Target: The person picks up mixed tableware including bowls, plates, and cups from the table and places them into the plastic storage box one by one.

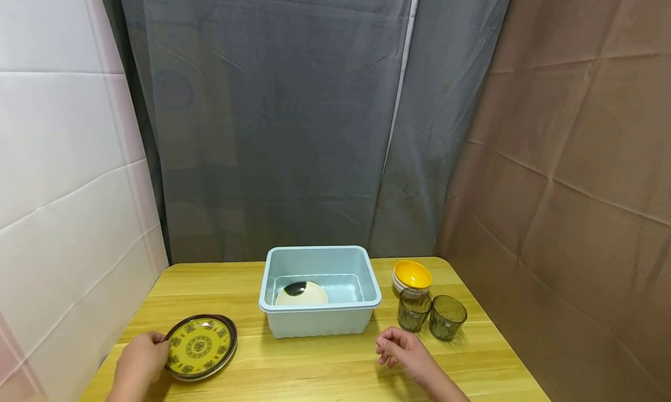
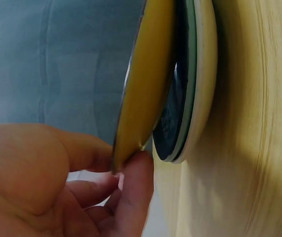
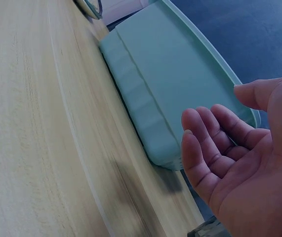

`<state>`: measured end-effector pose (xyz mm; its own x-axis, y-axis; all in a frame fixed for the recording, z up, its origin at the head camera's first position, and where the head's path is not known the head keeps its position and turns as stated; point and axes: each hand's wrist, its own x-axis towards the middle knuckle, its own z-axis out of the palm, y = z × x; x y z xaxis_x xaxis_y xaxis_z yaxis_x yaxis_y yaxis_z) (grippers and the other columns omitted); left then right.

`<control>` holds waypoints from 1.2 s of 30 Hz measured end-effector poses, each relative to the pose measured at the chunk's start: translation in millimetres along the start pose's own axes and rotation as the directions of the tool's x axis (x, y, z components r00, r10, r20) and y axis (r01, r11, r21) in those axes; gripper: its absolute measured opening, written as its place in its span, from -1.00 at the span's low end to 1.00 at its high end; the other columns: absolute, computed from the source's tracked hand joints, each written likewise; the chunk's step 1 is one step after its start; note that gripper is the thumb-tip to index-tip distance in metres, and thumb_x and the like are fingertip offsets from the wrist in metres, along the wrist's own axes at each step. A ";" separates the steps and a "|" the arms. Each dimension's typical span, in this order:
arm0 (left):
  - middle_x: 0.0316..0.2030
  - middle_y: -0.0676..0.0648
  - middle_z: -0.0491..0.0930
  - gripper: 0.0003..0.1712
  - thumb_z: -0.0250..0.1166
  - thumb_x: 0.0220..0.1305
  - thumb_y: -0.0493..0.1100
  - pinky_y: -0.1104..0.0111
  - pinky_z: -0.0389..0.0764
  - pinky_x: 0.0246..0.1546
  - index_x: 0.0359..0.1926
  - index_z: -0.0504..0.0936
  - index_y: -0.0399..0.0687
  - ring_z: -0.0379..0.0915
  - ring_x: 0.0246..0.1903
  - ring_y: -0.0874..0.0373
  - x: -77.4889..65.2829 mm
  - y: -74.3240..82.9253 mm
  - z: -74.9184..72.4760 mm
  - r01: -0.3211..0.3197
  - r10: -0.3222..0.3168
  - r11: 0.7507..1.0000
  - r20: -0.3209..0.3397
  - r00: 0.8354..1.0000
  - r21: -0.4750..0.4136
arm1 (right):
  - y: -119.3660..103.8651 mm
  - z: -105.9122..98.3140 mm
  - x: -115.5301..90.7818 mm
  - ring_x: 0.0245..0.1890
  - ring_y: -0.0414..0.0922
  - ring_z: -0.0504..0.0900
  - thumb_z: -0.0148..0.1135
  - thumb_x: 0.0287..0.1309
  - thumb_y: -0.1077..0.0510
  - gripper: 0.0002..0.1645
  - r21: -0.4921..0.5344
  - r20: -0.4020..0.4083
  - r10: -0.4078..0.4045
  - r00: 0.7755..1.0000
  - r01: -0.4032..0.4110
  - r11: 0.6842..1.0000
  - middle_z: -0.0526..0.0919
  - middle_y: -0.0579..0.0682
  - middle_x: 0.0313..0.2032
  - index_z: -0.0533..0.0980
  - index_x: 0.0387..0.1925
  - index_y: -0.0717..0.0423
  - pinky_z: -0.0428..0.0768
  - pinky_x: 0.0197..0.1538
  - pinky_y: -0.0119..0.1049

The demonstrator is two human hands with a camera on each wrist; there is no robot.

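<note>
The left hand (image 1: 140, 361) pinches the near-side rim of a yellow patterned plate (image 1: 199, 346) between thumb and fingers, the plate extending to the right of that hand. In the left wrist view, the rim at the fingertips stands raised above a dark plate with a green edge (image 2: 191, 84), which rests on a cream plate (image 2: 207, 84); whether the far rim of the yellow plate touches the stack, I cannot tell. These lower plates sit just beneath and to the right of the left hand, on the wooden table (image 1: 283, 373). The right hand (image 1: 405, 352) hovers above the table, fingers loosely bent together and thumb held apart from them. Ahead of the right hand and to its left is a pale blue basin (image 1: 320, 323), which lies farther ahead and to the right of the left hand; inside it is a cream dish with a black patch (image 1: 313, 297). Just ahead of the right hand stands a dark clear glass (image 1: 412, 319), with a second glass (image 1: 448, 319) beside it to the right. Beyond the glasses, farther from that hand, a yellow bowl (image 1: 413, 274) sits nested in a white bowl (image 1: 398, 284).
</note>
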<state>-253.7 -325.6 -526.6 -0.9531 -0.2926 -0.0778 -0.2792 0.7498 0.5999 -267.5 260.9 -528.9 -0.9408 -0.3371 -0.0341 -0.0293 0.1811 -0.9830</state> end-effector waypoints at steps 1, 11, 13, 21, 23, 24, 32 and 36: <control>-0.03 -0.51 0.68 -0.59 0.21 0.51 -0.18 -0.29 0.58 0.06 0.05 0.66 -0.54 0.63 -0.03 -0.44 0.4 -0.3 0.1 0.000 0.000 1.000 -0.006 1.000 -0.010 | 0.3 0.0 0.0 -0.21 -0.06 0.75 0.16 0.71 0.08 -0.71 0.000 0.001 0.002 1.000 -0.002 1.000 0.73 0.04 -0.16 0.61 0.02 0.26 0.77 -0.11 -0.16; -0.02 -0.52 0.68 -0.54 0.18 0.53 -0.17 -0.35 0.53 0.13 0.11 0.62 -0.60 0.59 0.05 -0.51 -2.3 -4.8 1.7 -0.047 0.039 0.996 -0.086 0.996 -0.082 | -1.6 0.0 -2.6 -0.20 -0.04 0.74 0.17 0.71 0.06 -0.70 0.009 0.002 0.014 1.000 -0.014 1.000 0.72 0.04 -0.16 0.61 0.01 0.25 0.76 -0.10 -0.14; -0.04 -0.50 0.69 -0.54 0.19 0.54 -0.18 -0.35 0.53 0.14 0.11 0.62 -0.61 0.60 0.04 -0.48 -2.6 -5.2 1.6 -0.057 0.047 0.993 -0.095 0.994 -0.100 | -3.1 -0.4 -3.2 -0.20 -0.04 0.74 0.18 0.70 0.05 -0.70 0.005 -0.005 0.012 1.000 -0.012 1.000 0.72 0.05 -0.16 0.61 0.00 0.25 0.77 -0.10 -0.14; -0.11 -0.38 0.75 -0.50 0.18 0.59 -0.19 0.13 0.78 -0.22 0.21 0.57 -0.65 0.67 -0.25 0.00 0.1 -3.9 -2.4 -0.058 0.041 0.957 -0.063 0.997 -0.284 | -7.1 -4.0 -2.6 -0.21 -0.03 0.75 0.19 0.69 0.09 -0.71 -0.003 -0.020 -0.022 1.000 0.022 1.000 0.72 0.09 -0.15 0.57 0.04 0.29 0.78 -0.09 -0.15; -0.11 -0.32 0.76 -0.48 0.16 0.60 -0.19 0.28 0.77 -0.35 0.25 0.54 -0.66 0.64 -0.30 0.16 -0.8 -2.3 -4.8 -0.041 0.025 0.930 -0.047 0.999 -0.366 | -7.9 -5.0 -2.4 -0.21 -0.03 0.75 0.21 0.68 0.08 -0.70 -0.005 -0.023 -0.028 0.999 0.028 1.000 0.72 0.09 -0.15 0.57 0.04 0.29 0.77 -0.10 -0.16; -0.10 -0.31 0.77 -0.47 0.15 0.61 -0.19 0.31 0.77 -0.35 0.28 0.53 -0.66 0.62 -0.30 0.20 -1.8 -1.5 -6.5 -0.031 0.018 0.914 -0.037 0.999 -0.405 | -8.5 -5.3 -2.3 -0.21 -0.04 0.75 0.22 0.67 0.07 -0.70 -0.004 -0.025 -0.025 0.999 0.024 1.000 0.71 0.09 -0.15 0.57 0.05 0.29 0.77 -0.10 -0.16; -0.11 0.05 0.74 -0.43 0.17 0.64 -0.14 0.33 0.75 -0.25 0.38 0.49 -0.57 0.57 -0.25 0.29 -8.1 11.7 -18.0 0.059 -0.061 0.805 0.018 0.998 -0.590 | -9.3 -8.7 -1.4 -0.22 -0.03 0.74 0.16 0.70 0.12 -0.71 -0.004 -0.037 -0.048 0.998 0.048 0.999 0.71 0.09 -0.15 0.50 0.13 0.31 0.75 -0.14 -0.20; -0.15 0.10 0.72 -0.44 0.18 0.65 -0.13 0.34 0.73 -0.27 0.37 0.51 -0.57 0.56 -0.27 0.27 -12.0 19.0 -24.0 0.061 -0.055 0.802 0.027 0.998 -0.594 | -14.2 -8.2 0.1 -0.21 -0.01 0.73 0.17 0.69 0.13 -0.71 -0.008 -0.062 -0.036 0.997 0.036 0.999 0.70 0.12 -0.14 0.49 0.13 0.32 0.74 -0.15 -0.21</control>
<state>-244.8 -322.1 -495.1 -0.9390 -0.3176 -0.1323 -0.2119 0.2308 0.9497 -270.0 265.9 -513.4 -0.9584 -0.2853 0.0130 -0.0660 0.1767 -0.9820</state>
